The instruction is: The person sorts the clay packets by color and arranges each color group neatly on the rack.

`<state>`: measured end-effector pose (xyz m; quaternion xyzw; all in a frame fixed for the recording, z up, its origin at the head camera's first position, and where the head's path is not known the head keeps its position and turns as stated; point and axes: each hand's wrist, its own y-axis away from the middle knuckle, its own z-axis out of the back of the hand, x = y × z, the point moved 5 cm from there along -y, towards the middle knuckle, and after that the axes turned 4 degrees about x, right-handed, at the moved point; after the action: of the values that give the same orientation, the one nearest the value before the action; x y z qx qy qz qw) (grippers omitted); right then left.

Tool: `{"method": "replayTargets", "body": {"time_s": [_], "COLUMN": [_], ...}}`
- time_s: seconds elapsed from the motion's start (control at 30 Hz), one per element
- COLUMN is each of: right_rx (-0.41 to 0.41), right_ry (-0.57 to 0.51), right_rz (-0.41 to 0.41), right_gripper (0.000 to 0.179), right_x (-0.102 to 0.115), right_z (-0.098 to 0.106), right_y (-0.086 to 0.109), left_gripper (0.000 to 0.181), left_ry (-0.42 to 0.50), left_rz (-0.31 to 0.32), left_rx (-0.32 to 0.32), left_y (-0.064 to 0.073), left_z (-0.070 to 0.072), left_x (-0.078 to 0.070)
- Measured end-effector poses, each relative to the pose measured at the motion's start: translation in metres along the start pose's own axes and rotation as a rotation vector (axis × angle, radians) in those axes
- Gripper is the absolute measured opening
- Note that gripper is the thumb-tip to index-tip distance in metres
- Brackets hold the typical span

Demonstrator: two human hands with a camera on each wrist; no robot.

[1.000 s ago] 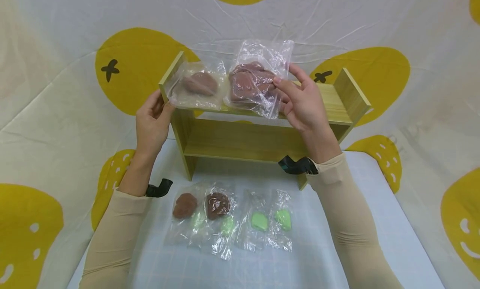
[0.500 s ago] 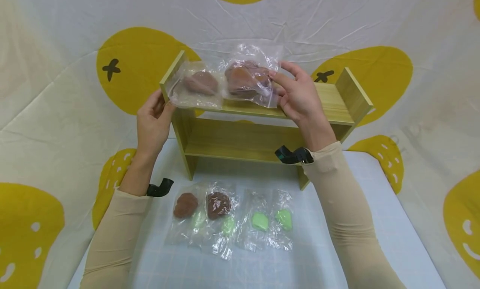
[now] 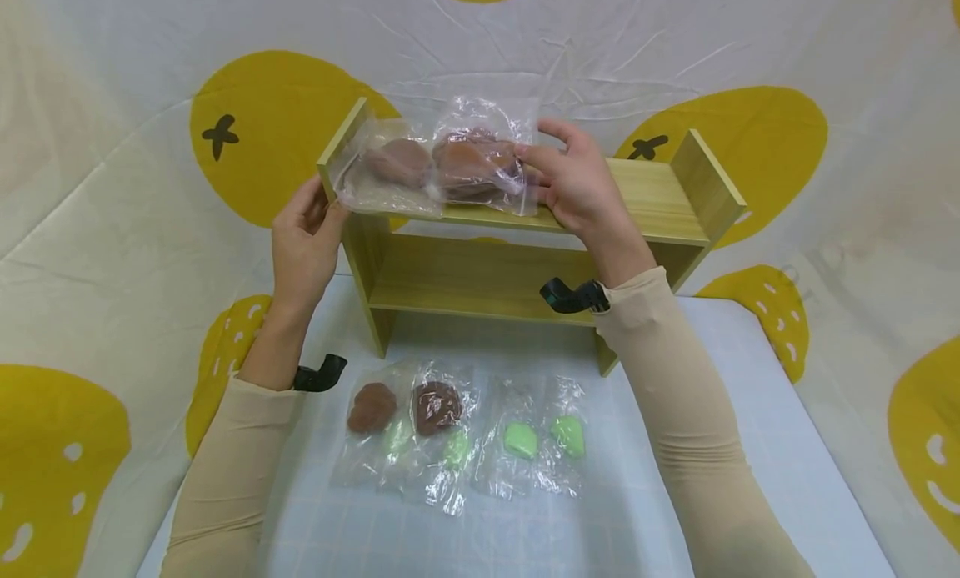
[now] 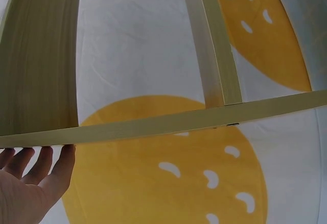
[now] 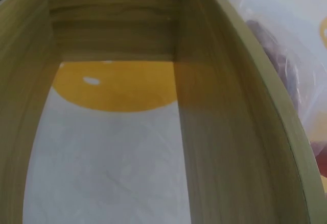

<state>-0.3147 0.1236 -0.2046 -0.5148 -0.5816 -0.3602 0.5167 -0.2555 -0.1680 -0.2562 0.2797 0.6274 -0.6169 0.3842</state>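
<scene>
At the top board of a small wooden shelf (image 3: 652, 198), my right hand (image 3: 581, 182) pinches the right edge of a clear plastic bag (image 3: 474, 165) with reddish-brown lumps inside. Its left edge overlaps another clear bag (image 3: 397, 163), with one brown lump, at the board's left end. My left hand (image 3: 303, 244) is at the shelf's left side panel; in the left wrist view its fingertips touch the panel's outer face (image 4: 153, 124). The right wrist view shows the space under the top board, with part of a bag (image 5: 278, 55) beyond the edge; the right hand is out of that view.
On the pale table (image 3: 480, 545) in front of the shelf lie two bags with brown lumps, one lump (image 3: 372, 407) lighter than the other (image 3: 437, 407), and green pieces. To their right are bags with green lumps (image 3: 521, 439). A patterned cloth (image 3: 585, 52) hangs behind.
My right hand has moved left along the top board with its bag, bringing it up against the bag at the left end. The left hand has stayed in place.
</scene>
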Motion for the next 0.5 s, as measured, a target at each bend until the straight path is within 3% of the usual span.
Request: {"method": "replayTargets", "body": {"time_s": [0.13, 0.33, 0.5], "right_rx": [-0.031, -0.049, -0.066], "right_ry": [0.078, 0.103, 0.198], "right_rz": [-0.011, 0.012, 0.094], "right_gripper": [0.065, 0.062, 0.054], "right_x": [0.0003, 0.0007, 0.0001], "right_z": [0.0002, -0.0001, -0.0030], "right_y": [0.0015, 0.0053, 0.0062], "left_gripper": [0.039, 0.039, 0.039], "left_ry": [0.010, 0.022, 0.017], "left_rz": [-0.003, -0.004, -0.005], "left_rx": [0.002, -0.002, -0.007], "left_y": [-0.0001, -0.0001, 0.0009], "left_z": [-0.0005, -0.0005, 0.0014], "left_x": [-0.0002, -0.0003, -0.0007]}}
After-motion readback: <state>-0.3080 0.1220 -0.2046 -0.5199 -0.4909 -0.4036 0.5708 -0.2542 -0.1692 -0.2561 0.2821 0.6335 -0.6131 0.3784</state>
